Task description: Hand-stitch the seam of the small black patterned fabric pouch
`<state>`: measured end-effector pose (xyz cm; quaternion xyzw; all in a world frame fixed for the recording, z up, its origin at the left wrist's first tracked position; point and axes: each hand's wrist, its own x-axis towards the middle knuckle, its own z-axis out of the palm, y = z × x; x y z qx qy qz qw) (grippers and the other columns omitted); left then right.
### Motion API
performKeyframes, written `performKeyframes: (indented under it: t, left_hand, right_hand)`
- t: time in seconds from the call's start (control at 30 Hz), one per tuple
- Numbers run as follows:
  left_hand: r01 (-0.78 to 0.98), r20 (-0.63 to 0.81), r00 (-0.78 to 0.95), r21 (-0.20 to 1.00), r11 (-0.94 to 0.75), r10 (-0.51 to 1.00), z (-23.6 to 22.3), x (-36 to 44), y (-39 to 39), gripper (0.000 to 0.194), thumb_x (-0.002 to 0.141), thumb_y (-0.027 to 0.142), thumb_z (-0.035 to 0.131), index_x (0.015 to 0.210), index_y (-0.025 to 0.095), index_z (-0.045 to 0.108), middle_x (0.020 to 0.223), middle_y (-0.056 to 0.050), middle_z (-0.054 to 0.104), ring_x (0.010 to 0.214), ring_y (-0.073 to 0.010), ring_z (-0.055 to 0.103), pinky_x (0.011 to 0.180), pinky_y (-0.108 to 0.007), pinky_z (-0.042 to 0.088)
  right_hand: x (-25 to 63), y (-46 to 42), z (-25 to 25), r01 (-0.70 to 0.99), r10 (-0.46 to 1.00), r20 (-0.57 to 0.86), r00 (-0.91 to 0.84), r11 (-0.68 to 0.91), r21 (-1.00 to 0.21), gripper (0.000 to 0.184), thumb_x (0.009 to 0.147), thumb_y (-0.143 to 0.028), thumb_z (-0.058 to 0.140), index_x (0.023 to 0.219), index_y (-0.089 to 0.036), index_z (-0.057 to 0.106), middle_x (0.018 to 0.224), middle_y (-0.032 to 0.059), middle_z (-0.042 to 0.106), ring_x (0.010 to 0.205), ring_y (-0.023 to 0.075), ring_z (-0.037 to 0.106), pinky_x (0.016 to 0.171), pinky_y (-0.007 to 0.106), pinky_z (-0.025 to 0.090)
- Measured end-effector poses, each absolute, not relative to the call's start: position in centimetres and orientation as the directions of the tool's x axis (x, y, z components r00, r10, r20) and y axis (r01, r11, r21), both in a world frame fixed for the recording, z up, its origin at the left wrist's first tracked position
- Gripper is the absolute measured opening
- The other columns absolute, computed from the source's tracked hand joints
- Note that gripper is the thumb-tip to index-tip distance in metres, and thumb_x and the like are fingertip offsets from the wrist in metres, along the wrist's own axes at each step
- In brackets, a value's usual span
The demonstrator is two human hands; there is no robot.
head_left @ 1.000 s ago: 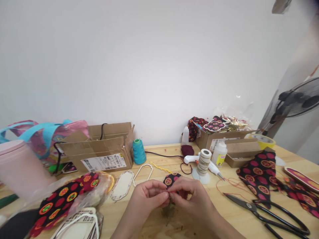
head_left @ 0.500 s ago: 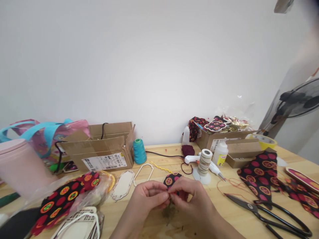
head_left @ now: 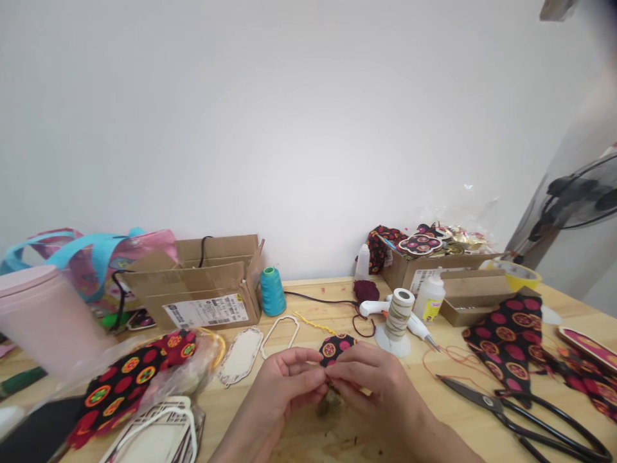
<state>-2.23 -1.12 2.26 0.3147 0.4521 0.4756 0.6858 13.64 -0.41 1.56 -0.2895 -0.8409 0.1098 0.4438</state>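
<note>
We note our left hand (head_left: 284,379) and right hand (head_left: 373,386) meeting fingertip to fingertip, both pinching one small fabric piece (head_left: 336,348) low over the surface (head_left: 308,444). The piece shows just beyond the fingertips. Right of it: one scissors (head_left: 520,411), one tape spool (head_left: 399,313).

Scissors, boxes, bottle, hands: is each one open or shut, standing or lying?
Scissors: lying flat, blades shut.
Left cardboard box: flaps open.
Teal thread spool: standing upright.
Glue bottle: upright, capped.
Left hand: fingers pinched shut on the patterned fabric piece.
Right hand: pinching it too.
</note>
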Motion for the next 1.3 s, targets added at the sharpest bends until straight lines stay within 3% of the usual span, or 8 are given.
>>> performKeyframes:
  t: [0.27,0.8,1.0,1.3]
  left_hand:
    - [-0.382,-0.323,0.156,0.852,0.358,0.934,2.2,-2.3,-1.1,0.029,0.045,0.015,0.077,0.07,0.012,0.062,0.049,-0.001,0.065,0.044,-0.0081,0.057,0.044,-0.015,0.045]
    - [-0.313,-0.279,0.107,0.901,0.299,0.954,2.3,-2.1,-1.1,0.03,0.043,0.018,0.077,0.068,0.012,0.062,0.049,0.0,0.065,0.045,-0.0086,0.057,0.047,-0.018,0.046]
    - [-0.321,-0.261,0.081,0.907,0.273,0.962,2.5,-2.0,-1.1,0.029,0.044,0.018,0.076,0.069,0.012,0.062,0.051,0.001,0.065,0.045,-0.0077,0.056,0.047,-0.017,0.046]
    - [-0.326,-0.236,0.036,0.916,0.235,0.971,2.9,-1.8,-1.2,0.027,0.042,0.018,0.076,0.065,0.013,0.062,0.049,0.001,0.065,0.046,-0.0078,0.057,0.046,-0.017,0.047]
  right_hand:
    - [14.3,-0.4,2.4,0.411,0.537,0.623,-0.569,0.842,-0.351,0.019,0.078,-0.015,0.047,0.088,-0.019,0.063,0.075,0.0055,0.063,0.066,0.0147,0.052,0.058,0.026,0.041]
    - [13.7,-0.4,2.2,0.326,0.618,0.644,-0.451,0.785,-0.526,0.018,0.075,-0.014,0.05,0.08,-0.02,0.066,0.077,0.0056,0.063,0.071,0.0143,0.055,0.061,0.024,0.045]
    - [13.3,-0.5,1.9,0.276,0.827,0.41,-0.385,0.527,-0.804,0.015,0.07,-0.014,0.055,0.08,-0.019,0.066,0.076,0.0042,0.064,0.061,0.0117,0.056,0.048,0.019,0.041]
    - [12.7,-0.5,0.9,0.262,0.943,0.166,-0.29,0.245,-0.933,0.016,0.069,-0.024,0.055,0.073,-0.015,0.067,0.064,0.0047,0.066,0.052,0.0109,0.051,0.044,0.019,0.036]
